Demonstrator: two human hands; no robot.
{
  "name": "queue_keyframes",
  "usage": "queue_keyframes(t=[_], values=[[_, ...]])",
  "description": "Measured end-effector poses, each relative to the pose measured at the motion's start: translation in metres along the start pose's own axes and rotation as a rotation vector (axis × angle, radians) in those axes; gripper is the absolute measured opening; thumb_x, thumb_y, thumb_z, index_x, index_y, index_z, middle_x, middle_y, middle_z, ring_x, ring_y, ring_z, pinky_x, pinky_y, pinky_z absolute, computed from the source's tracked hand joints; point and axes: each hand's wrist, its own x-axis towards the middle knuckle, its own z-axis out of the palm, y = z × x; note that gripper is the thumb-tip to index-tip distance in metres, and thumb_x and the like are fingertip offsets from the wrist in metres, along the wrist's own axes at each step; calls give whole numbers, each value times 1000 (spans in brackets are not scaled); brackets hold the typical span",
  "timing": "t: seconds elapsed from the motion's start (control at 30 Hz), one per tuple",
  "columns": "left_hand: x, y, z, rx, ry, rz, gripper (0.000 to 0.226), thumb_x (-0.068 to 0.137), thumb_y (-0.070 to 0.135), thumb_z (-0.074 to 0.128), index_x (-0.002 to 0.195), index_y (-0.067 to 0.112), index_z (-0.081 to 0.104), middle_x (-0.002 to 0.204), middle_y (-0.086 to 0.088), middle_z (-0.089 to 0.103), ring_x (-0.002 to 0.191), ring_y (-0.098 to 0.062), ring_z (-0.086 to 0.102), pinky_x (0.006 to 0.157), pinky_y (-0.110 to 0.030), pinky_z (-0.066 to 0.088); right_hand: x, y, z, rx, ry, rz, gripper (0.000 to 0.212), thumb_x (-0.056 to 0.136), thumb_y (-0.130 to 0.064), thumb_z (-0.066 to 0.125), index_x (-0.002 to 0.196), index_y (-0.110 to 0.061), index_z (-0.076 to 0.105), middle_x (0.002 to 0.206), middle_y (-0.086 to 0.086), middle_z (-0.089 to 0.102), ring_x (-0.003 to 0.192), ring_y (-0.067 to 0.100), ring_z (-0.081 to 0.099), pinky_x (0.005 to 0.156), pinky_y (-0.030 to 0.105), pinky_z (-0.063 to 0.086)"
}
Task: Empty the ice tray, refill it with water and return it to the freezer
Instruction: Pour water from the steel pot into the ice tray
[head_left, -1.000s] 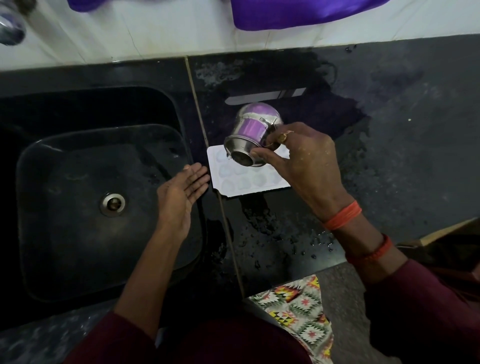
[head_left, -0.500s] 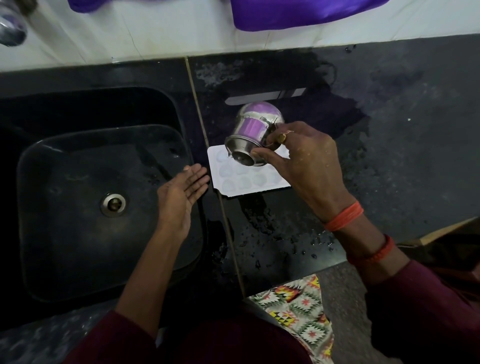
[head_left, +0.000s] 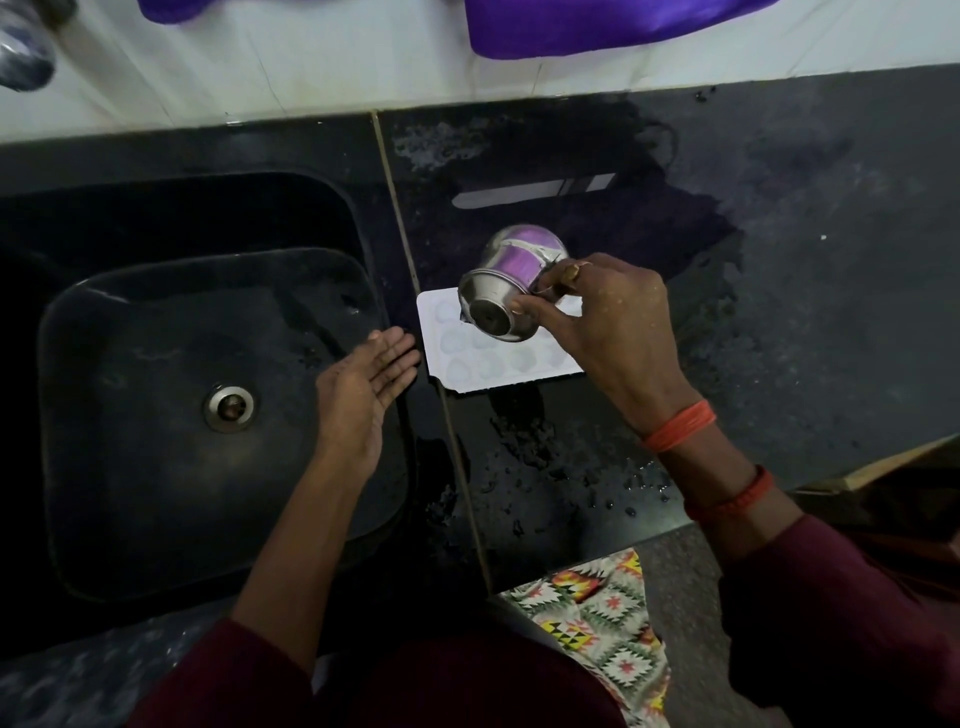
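View from above a dark stone counter (head_left: 805, 270), wet w/ puddles & droplets. A white rectangular plastic ice tray (head_left: 467, 358) w/ rounded cells lies flat on the counter near frame centre, just right of a thin seam line (head_left: 415, 291) that runs from 12 to 6 o'clock. The right hand (head_left: 608, 322), reaching in from 4 o'clock, is clamped on a small shiny steel cup (head_left: 511, 283) w/ purple reflections on its side; fingers & thumb grip around its rim, and the cup is tipped steeply, mouth facing down-left over the tray's upper half. Can't tell if water is flowing. Two orange thread bands (head_left: 675, 434) circle the right wrist & forearm. The left hand (head_left: 363, 384), coming from 7 o'clock, is open and flat, fingers together & extended, holding nothing; fingertips sit just beside the tray's left edge, at about its 9 o'clock, over the sink's right rim. A black square sink (head_left: 130, 415) w/ a round metal drain (head_left: 229, 409) fills the left half. Purple cloth (head_left: 597, 26) hangs at 12–1 o'clock against a white wall strip. Maroon sleeves at bottom; a patterned multicolour fabric (head_left: 602, 623) shows at 5 o'clock.
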Motion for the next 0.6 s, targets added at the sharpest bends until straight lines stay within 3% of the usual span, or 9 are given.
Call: queue_keyframes(t=[0.3, 0.6], values=[[-1, 0, 3, 0, -2, -2, 29, 103, 22, 52, 115, 2, 68, 115, -15, 74, 107, -24, 72, 94, -33, 56, 9, 1, 0, 28, 18, 19, 45, 80, -61, 65, 90, -19, 78, 80, 0, 71, 69, 17, 68, 63, 39, 57], [-3, -4, 2, -4, -3, -3, 30, 103, 22, 52, 119, 1, 67, 116, -14, 74, 107, -23, 72, 94, -34, 55, 15, -7, 2, -5, 18, -3, 36, 82, -50, 76, 90, -15, 78, 83, 3, 71, 65, 18, 64, 61, 38, 56]])
